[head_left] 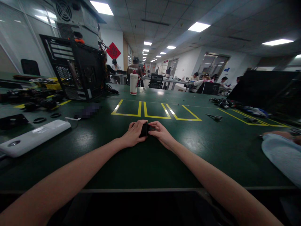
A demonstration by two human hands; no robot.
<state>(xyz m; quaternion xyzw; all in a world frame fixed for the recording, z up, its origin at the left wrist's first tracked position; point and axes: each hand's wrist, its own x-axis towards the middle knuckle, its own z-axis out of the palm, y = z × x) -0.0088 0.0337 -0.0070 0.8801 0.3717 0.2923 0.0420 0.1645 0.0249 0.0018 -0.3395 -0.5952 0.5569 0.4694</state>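
Over the middle of the green table (145,169), both hands meet around a small black cylindrical part (144,130). My left hand (133,134) wraps round its body from the left, covering much of it. From the other side, the thumb and fingers of my right hand (161,133) pinch its right end. The part lies on its side between the hands, low over the tabletop; whether it touches the table I cannot tell. Its exact kind is too dark and covered to make out. Yellow tape outlines (157,118) lie just beyond the hands.
A white power strip (37,136) and black rings (55,115) lie left. An open computer case (87,72) and a white bottle (134,83) stand behind. Right are a small metal part (215,117), dark loose parts (221,103) and another person's light-blue sleeve (281,152).
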